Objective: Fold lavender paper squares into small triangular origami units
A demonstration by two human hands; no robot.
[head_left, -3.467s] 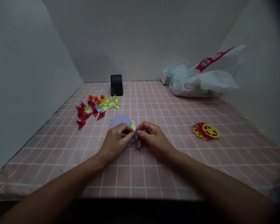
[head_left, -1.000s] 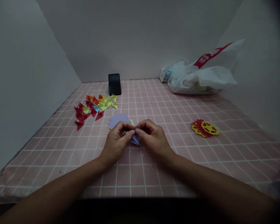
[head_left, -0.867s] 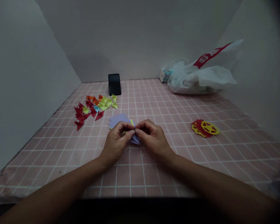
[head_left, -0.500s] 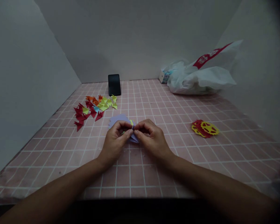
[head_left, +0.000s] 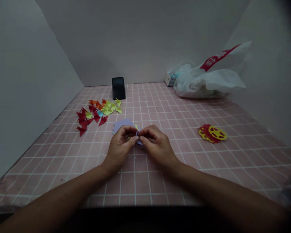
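Near the middle of the table, my left hand (head_left: 120,147) and my right hand (head_left: 160,147) meet at their fingertips. Between them they pinch a small piece of purple paper (head_left: 140,142), mostly covered by the fingers. Just behind my left hand lies flat purple paper (head_left: 123,124) with a notched edge, with bits of yellow and green showing beside it. Folded paper figures in red (head_left: 83,120), orange (head_left: 98,105), yellow (head_left: 107,108) and light blue (head_left: 100,113) sit in a group to the left.
A black phone-like device (head_left: 118,88) leans upright at the back. At the back right rests a white plastic bag (head_left: 208,82) beside a small box (head_left: 169,79). Yellow and red cut-out discs (head_left: 214,133) lie on the right of the checked tablecloth (head_left: 145,181).
The purple paper between my fingertips has shifted, and less of it shows below them. Both hands have stayed in nearly the same place.
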